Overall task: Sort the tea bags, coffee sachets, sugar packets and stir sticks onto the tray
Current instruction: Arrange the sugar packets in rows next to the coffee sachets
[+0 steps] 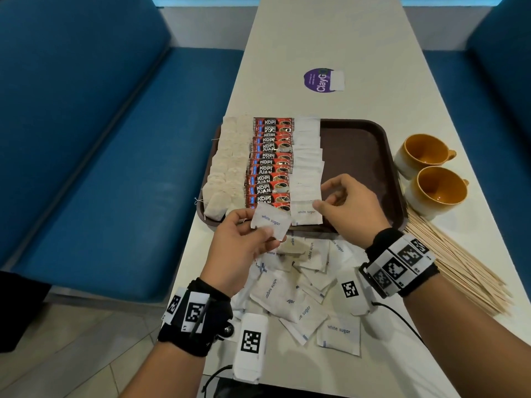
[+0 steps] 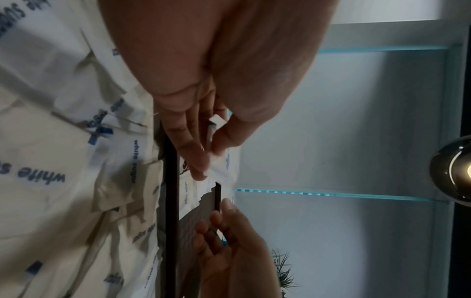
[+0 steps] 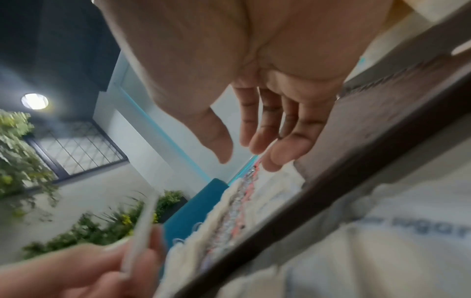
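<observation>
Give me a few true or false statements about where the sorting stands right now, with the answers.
1. The left hand pinches a sugar packet. True.
2. The stir sticks lie on the tray. False: they lie on the table, right of it.
3. The coffee sachets sit between the tea bags and the sugar column. True.
4. Both mugs stand on the tray. False: they stand beside it.

Left hand (image 1: 240, 245) pinches in a grip; right hand (image 1: 346, 208) hangs relaxed.
</observation>
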The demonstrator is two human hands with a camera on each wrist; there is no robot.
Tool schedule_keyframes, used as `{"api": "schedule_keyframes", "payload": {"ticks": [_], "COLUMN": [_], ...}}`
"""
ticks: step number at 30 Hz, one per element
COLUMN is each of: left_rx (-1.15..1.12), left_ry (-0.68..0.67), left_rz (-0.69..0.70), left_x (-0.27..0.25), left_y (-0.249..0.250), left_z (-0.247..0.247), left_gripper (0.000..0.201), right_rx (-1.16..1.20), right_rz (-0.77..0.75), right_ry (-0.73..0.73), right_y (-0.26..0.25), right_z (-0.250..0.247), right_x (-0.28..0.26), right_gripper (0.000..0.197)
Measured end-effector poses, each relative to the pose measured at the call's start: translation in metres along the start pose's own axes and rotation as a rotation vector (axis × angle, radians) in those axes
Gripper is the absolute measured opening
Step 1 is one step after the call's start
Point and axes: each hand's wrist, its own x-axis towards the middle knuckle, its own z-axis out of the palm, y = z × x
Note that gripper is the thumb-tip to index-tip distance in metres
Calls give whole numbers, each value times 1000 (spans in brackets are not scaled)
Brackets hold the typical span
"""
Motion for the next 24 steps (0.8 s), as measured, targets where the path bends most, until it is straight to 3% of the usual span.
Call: {"api": "schedule_keyframes", "payload": {"ticks": [2,5,10,15,21,24], "left_rx": [61,103,73,84,693,792], "left_ry": [-12,-54,-119,-125,-113,-83], "left_rz": [27,46,36,-14,161,213], "left_x": [0,-2,-5,-4,10,17], "left_y": [1,4,4,3,11,18], "left_z": [2,9,20,20,9,6], "left_gripper": [28,23,19,14,17,17], "right_rx": [119,302,305,463,527,460], "right_rz": [-35,-33,-51,11,22,23], "right_ry": [-72,-213,-332,-266,-181,-120], "right_y": [-9,-17,-7,-1,2,2], "right_z": [-1,-1,-2,-9,-15,-12], "right_x": [-12,-29,-36,-35,-27,-18], "right_gripper": [19,30,18,12,14,13]}}
